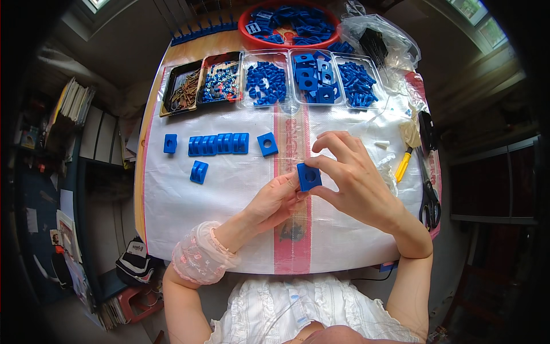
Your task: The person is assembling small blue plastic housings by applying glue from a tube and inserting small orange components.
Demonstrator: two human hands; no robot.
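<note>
1. Currently gripping one blue block [310, 179] narrowly between left hand [270, 202] and right hand [360, 186], over the white sheet [189, 215].
2. Apparently partway along, with blue pieces [219, 144] lined up at left.
3. Probably far from finished, judging by well-filled trays [180, 111] beyond.

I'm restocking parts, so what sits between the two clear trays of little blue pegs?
In the head view, another clear tray sits between them, holding square blue blocks with holes.
</note>
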